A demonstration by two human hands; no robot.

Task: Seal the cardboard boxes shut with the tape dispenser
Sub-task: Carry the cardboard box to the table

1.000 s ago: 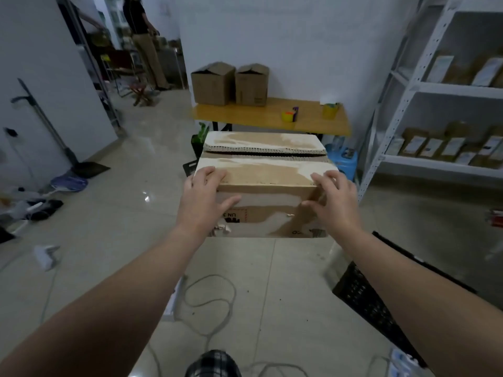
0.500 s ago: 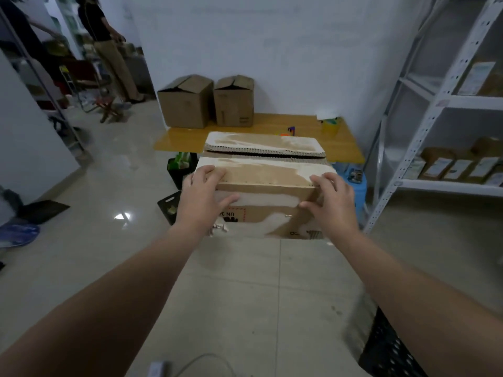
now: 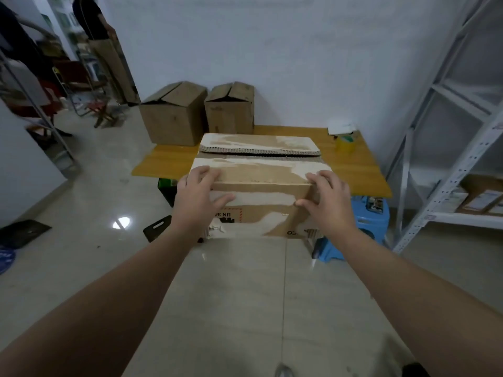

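Note:
I carry a worn cardboard box [image 3: 258,202] in the air in front of me. Its two top flaps lie nearly flat with a dark gap between them. My left hand [image 3: 197,197] grips the near left top corner, fingers over the flap and thumb on the front face. My right hand [image 3: 324,202] grips the near right corner the same way. Two more cardboard boxes [image 3: 174,115] [image 3: 231,110] stand on a low wooden table [image 3: 351,164] against the wall, their flaps loosely folded. A yellowish tape roll [image 3: 345,141] sits on the table's right side.
A blue plastic stool [image 3: 367,221] stands below the table's right end. White metal shelving [image 3: 449,131] with packets fills the right side. A dark crate [image 3: 166,186] sits under the table's left end. A person [image 3: 103,42] stands at the far left by chairs.
I have walked closer to the table with the box held the same way. The table and its two boxes now appear larger and nearer.

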